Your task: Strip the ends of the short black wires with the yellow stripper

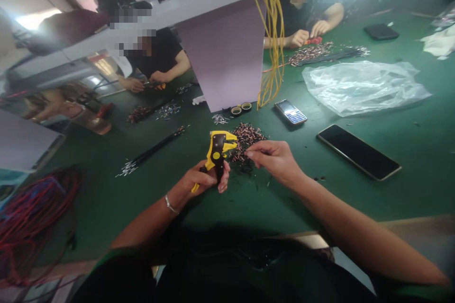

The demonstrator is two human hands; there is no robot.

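My left hand [209, 177] is wrapped round the handles of a yellow and black wire stripper [216, 154], whose jaws point to the right. Beyond and beside those jaws lies a heap of short black wires with bare copper ends [247, 137]. My right hand [272, 157] hovers at the near right side of the heap, its thumb and forefinger pinched together. Whatever sits in that pinch is too small to make out. To the left, a bundle of black wires with silvery tips [152, 149] rests on the green table [227, 218].
Behind the heap are rolls of tape [241, 109] and a purple-white divider [227, 57] with yellow cables [273, 38] hanging over it. A keypad phone [290, 112], a smartphone [359, 151] and a clear plastic bag [366, 87] lie right. Red cables [39, 218] fill the left; co-workers sit opposite.
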